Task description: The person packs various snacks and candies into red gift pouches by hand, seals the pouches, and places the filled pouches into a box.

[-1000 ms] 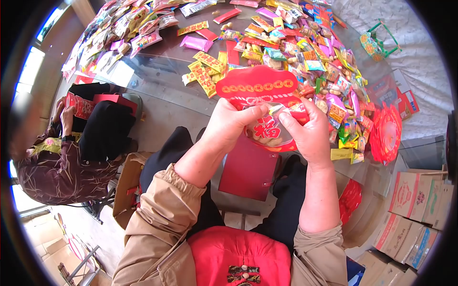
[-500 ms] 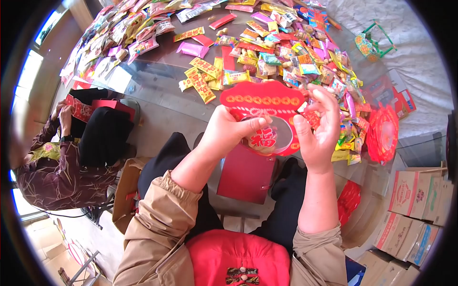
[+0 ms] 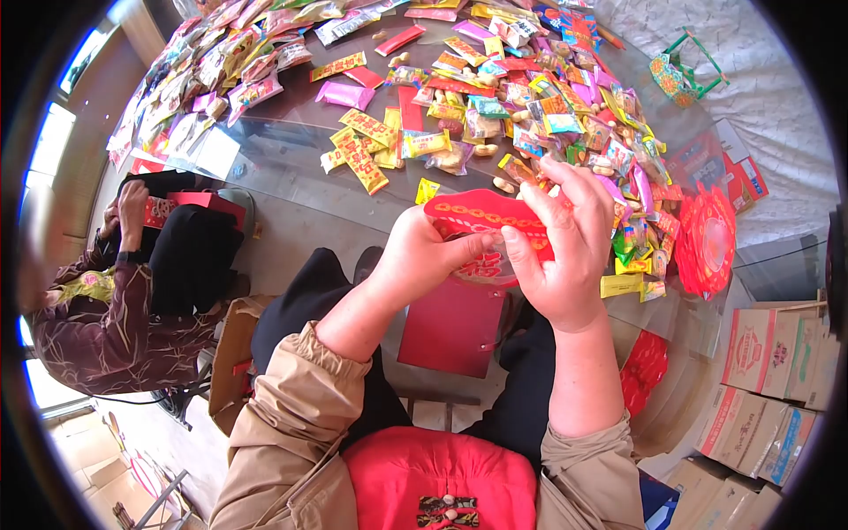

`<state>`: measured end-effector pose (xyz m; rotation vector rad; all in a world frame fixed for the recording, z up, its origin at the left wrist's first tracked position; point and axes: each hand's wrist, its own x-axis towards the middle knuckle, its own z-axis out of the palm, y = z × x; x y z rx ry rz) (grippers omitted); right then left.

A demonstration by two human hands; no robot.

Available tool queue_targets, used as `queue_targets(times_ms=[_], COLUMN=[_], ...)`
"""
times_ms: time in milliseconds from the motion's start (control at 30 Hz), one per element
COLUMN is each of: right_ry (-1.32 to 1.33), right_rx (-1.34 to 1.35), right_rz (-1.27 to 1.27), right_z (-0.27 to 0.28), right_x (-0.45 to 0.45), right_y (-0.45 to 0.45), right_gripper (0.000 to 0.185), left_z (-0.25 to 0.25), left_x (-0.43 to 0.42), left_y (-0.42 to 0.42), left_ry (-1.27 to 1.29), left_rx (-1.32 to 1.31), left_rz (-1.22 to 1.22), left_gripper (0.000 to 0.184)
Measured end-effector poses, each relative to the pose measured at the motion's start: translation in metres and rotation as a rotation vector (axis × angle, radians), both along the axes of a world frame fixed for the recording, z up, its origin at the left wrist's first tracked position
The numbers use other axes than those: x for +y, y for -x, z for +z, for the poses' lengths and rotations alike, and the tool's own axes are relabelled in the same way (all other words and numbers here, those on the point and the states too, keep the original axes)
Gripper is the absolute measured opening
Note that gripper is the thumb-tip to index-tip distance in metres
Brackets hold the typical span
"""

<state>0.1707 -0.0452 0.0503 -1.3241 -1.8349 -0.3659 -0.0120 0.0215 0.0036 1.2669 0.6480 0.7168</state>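
A red gift bag (image 3: 477, 212) with gold coin prints and a clear window showing a red character is held up in front of me, over the table's near edge. My left hand (image 3: 433, 247) grips its left side, thumb across the front. At the right side my right hand (image 3: 565, 247) has its thumb against the front and its fingers bent over the upper edge, closed on the bag. The bag's inside is hidden. Just beyond it lie wrapped sweets and peanuts (image 3: 450, 157) on the glass table, and a small yellow packet (image 3: 427, 190) close to its top edge.
Wrapped snacks (image 3: 256, 53) cover the table's far side. Red bags (image 3: 707, 243) lie at the right, with cardboard boxes (image 3: 760, 353) below. A red box (image 3: 450, 336) is under my hands. Another person (image 3: 115, 300) sits at the left holding a red item.
The bag has tilted, so its front now looks narrower. My right hand has moved left and down, from fingers raised beside the bag to fingers bent over its edge.
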Motion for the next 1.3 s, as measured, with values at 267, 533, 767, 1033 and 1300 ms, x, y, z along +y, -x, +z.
queue_targets(times_ms=[267, 533, 767, 1033, 1300], right_ry=[-0.071, -0.047, -0.048, -0.054, -0.117], right_rx=[-0.115, -0.155, -0.130, -0.149, -0.047], right_rz=[-0.041, -0.023, -0.029, -0.018, 0.046], right_z=[-0.003, -0.007, -0.006, -0.006, 0.024], right_x=[0.000, 0.000, 0.002, 0.000, -0.026], right_y=[0.002, 0.004, 0.004, 0.005, 0.009], right_gripper=[0.037, 0.042, 0.038, 0.027, 0.041], left_z=[0.004, 0.006, 0.001, 0.007, -0.004], left_x=[0.001, 0.001, 0.001, -0.001, -0.001], left_y=[0.000, 0.002, 0.001, 0.001, -0.003], left_ry=[0.008, 0.007, -0.025, 0.020, 0.040], left_rx=[0.006, 0.008, 0.036, 0.005, -0.059], left_rz=[0.043, 0.079, 0.068, 0.078, 0.070], left_gripper=[0.023, 0.023, 0.021, 0.020, 0.021])
